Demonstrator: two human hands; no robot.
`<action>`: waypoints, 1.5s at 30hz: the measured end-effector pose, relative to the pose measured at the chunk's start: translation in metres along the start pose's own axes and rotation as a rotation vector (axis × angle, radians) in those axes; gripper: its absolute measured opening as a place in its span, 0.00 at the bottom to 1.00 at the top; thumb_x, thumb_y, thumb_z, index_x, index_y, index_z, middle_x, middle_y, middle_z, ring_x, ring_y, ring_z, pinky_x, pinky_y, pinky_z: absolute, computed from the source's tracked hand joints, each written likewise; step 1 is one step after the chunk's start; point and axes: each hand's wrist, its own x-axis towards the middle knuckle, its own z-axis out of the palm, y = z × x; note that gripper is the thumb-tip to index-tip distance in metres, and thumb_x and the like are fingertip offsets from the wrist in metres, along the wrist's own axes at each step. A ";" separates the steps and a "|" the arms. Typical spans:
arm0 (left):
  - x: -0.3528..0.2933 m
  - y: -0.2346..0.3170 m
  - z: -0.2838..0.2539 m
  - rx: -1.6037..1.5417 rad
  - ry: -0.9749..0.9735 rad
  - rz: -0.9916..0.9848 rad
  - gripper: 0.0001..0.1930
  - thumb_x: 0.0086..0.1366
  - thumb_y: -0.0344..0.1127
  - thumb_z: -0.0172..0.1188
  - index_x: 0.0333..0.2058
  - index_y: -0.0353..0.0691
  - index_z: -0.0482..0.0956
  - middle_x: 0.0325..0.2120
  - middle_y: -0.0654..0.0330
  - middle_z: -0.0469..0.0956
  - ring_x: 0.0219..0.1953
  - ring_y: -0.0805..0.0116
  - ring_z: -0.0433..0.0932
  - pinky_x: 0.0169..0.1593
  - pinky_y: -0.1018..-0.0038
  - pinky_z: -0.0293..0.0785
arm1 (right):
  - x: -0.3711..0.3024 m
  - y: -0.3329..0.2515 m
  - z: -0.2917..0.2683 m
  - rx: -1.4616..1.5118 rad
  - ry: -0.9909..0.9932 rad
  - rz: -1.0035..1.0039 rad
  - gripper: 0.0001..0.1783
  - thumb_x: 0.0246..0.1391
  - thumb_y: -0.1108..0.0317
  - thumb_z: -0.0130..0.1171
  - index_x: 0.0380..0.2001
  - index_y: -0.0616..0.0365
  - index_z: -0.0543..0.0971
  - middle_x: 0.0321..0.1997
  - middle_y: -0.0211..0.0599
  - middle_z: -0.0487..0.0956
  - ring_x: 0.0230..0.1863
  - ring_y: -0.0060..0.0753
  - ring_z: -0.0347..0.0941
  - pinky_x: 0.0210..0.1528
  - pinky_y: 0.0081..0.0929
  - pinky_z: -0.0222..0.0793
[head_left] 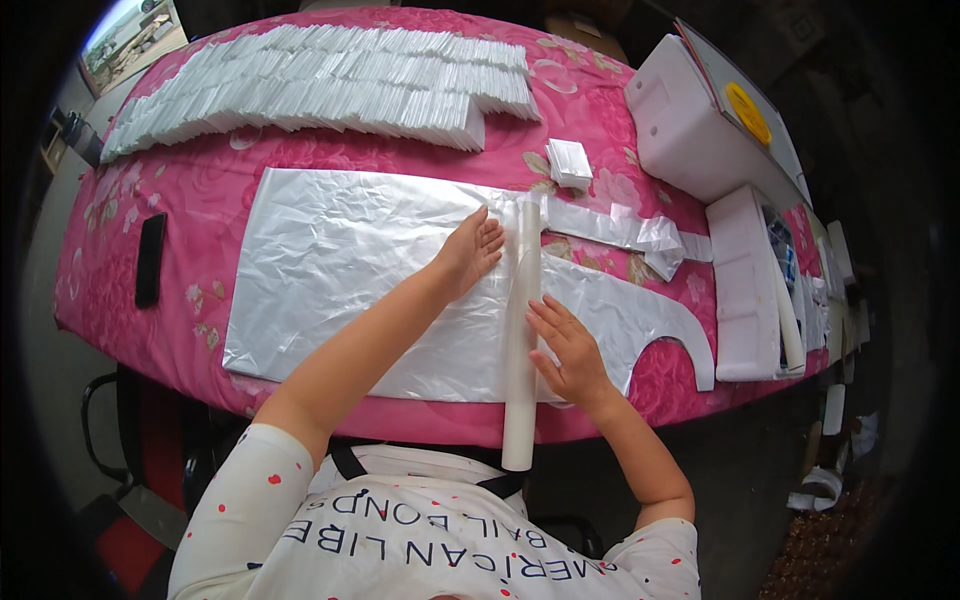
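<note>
A thin silvery-white plastic sheet, cut like an apron (340,290), lies spread across the table with curved cut-outs at its right end. Across it, pointing toward my body, lies a long whitish tube (521,380), its near end jutting past the table's edge. My left hand (472,252) rests just left of the tube on or over the plastic, fingers stretched out and holding nothing. To the right of the tube my right hand (566,347) is open, with its fingertips at the tube's side. A crumpled plastic strip (610,228) extends right from the tube's far part.
Rows of folded white plastic packets (330,85) cover the far left. A small packet stack (569,163) sits beyond the tube. White foam boxes (690,125) stand at right, one holding a yellow tape roll (748,113) on its lid. A black phone (150,260) lies left.
</note>
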 end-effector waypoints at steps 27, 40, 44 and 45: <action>-0.287 0.078 -0.203 0.802 0.494 0.469 0.17 0.68 0.36 0.41 0.51 0.33 0.67 0.43 0.56 0.75 0.43 0.71 0.74 0.44 0.79 0.68 | 0.146 -0.074 0.115 0.033 -0.181 -0.473 0.24 0.52 0.58 0.54 0.52 0.54 0.69 0.59 0.38 0.66 0.64 0.42 0.55 0.64 0.43 0.47; -0.308 0.027 -0.165 1.706 0.894 0.382 0.39 0.48 0.35 0.66 0.56 0.30 0.56 0.40 0.46 0.69 0.41 0.53 0.71 0.48 0.67 0.67 | 0.232 -0.196 0.246 0.144 0.196 0.013 0.34 0.43 0.68 0.48 0.57 0.68 0.60 0.63 0.62 0.51 0.68 0.56 0.39 0.67 0.44 0.32; -0.311 0.034 -0.175 0.903 0.592 0.340 0.35 0.49 0.31 0.65 0.54 0.29 0.59 0.40 0.50 0.75 0.35 0.59 0.77 0.39 0.70 0.74 | 0.231 -0.192 0.261 0.616 0.474 0.361 0.36 0.42 0.70 0.52 0.57 0.71 0.56 0.56 0.62 0.61 0.61 0.52 0.55 0.64 0.41 0.47; -0.313 0.034 -0.172 0.675 0.484 0.276 0.34 0.50 0.33 0.64 0.54 0.29 0.59 0.40 0.51 0.75 0.35 0.62 0.76 0.39 0.71 0.74 | 0.231 -0.191 0.250 0.992 0.295 0.449 0.35 0.43 0.69 0.53 0.56 0.70 0.57 0.52 0.58 0.64 0.55 0.48 0.60 0.59 0.39 0.54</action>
